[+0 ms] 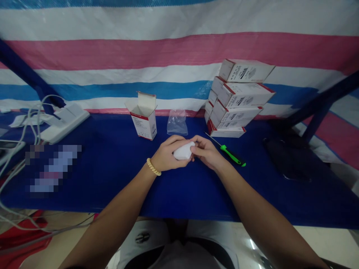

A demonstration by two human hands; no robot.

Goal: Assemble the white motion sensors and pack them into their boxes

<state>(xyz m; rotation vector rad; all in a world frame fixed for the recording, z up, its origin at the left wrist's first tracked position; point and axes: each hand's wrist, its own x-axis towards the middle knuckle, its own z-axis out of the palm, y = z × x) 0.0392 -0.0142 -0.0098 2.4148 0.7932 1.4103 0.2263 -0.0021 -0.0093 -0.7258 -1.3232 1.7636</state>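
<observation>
A small white object (183, 151) is held between my two hands above the blue table. My left hand (167, 153) wraps round it from the left, with a beaded yellow bracelet on the wrist. The thumb and fingers of my right hand (206, 151) pinch its right end. Behind my left hand an opened white and red box (144, 121) stands upright with its flaps up. A clear plastic bag (177, 123) lies just beyond my hands. To the right of my right hand rests a green and black screwdriver (231, 154).
Several white and red boxes (241, 95) are stacked at the back right. A dark flat object (288, 158) lies at the right. White power strips (66, 121) and cables occupy the left. A striped sheet (168, 52) hangs behind the blue table (112, 186).
</observation>
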